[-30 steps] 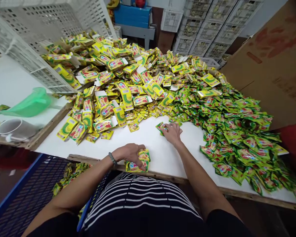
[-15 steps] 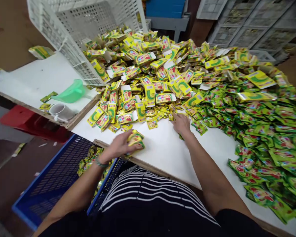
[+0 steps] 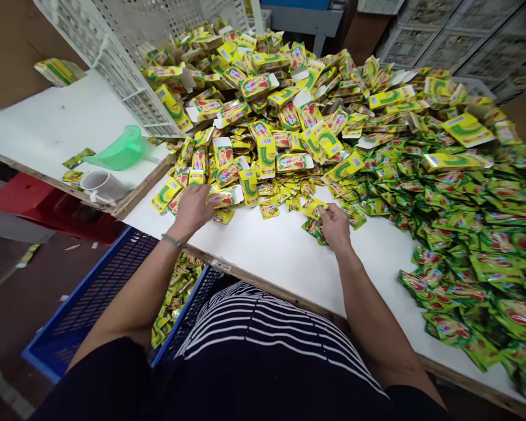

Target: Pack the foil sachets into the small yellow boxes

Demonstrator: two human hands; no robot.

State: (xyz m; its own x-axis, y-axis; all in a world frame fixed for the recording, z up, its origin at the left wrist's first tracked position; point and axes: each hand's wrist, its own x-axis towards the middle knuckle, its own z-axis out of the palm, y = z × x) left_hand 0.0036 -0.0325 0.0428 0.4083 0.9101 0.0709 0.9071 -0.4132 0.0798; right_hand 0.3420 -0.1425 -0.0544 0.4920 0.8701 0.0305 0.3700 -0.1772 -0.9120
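Observation:
My left hand (image 3: 193,209) reaches onto the near left edge of a heap of small yellow cartons, its thumb apart from the fingers. A yellow carton (image 3: 196,177) lies right at its fingertips, which are partly hidden. My right hand (image 3: 336,227) pinches a small yellow sachet (image 3: 312,207) between thumb and fingers, just above the white tabletop (image 3: 272,251). Beside and below these fingers lie a few green sachets (image 3: 314,230). Loose yellow sachets (image 3: 269,209) are scattered along the front of the heap between my hands.
A large pile of green sachets (image 3: 456,257) covers the right side. A white crate (image 3: 131,88) is tipped at the back left. Near it are a green scoop (image 3: 120,149) and a white mug (image 3: 103,186). A blue basket (image 3: 92,304) of sachets stands below the table edge.
My left hand has moved forward and left to the cartons; the yellow carton it held is out of it. My right hand has drawn back slightly with a yellow sachet. The view has shifted slightly.

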